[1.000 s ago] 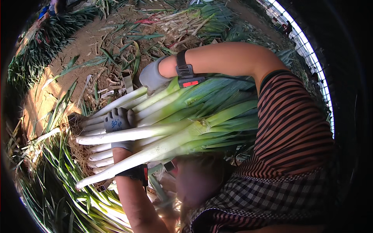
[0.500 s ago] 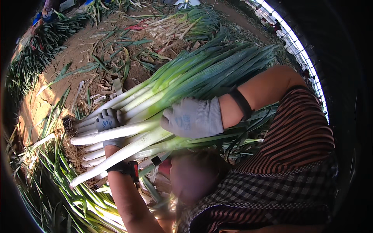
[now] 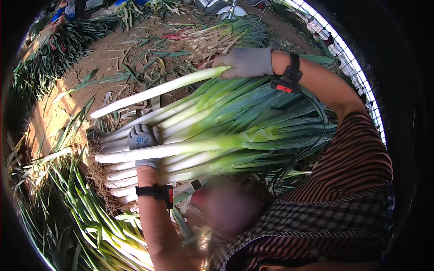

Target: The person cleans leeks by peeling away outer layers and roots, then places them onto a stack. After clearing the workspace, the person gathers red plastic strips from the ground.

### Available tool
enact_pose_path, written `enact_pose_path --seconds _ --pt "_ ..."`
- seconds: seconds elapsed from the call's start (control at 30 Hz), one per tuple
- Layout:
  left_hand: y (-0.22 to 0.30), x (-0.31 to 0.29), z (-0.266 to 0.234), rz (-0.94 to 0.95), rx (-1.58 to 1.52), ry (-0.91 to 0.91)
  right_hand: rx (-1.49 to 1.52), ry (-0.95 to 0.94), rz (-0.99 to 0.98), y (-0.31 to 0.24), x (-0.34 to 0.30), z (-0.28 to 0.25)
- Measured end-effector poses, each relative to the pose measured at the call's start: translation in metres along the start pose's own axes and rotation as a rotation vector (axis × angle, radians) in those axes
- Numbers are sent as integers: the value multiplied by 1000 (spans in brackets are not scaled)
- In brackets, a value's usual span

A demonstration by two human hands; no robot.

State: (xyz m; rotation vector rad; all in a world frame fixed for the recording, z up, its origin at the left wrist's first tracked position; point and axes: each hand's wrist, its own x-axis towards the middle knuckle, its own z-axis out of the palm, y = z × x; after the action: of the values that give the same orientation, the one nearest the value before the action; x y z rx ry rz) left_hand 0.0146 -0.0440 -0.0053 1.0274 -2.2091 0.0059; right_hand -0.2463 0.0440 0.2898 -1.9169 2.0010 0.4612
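At upper centre, the grey-gloved right hand [image 3: 244,63] sensibly grips a likely light, snappable white-green leek [image 3: 162,89] mid-length; the grey-gloved left hand [image 3: 144,141] clasps bundled white stalks [image 3: 173,131].

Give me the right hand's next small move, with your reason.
Probably lower the long, white-stalked leek in the gray-gloved right hand onto the heap of white-and-green leeks: its white end sticks out apart from the others, pointing roughly the same way, while the gray-gloved left hand sits among the heaped stalks.
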Motion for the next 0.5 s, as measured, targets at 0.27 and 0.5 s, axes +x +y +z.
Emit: enact_pose_path --seconds 0.27,0.5 --pt "1 -5 -10 7 1 -15 -171 -133 -130 -9 49 24" --pt "-3 -4 -6 -12 8 -25 -253 -255 -226 -11 93 37"
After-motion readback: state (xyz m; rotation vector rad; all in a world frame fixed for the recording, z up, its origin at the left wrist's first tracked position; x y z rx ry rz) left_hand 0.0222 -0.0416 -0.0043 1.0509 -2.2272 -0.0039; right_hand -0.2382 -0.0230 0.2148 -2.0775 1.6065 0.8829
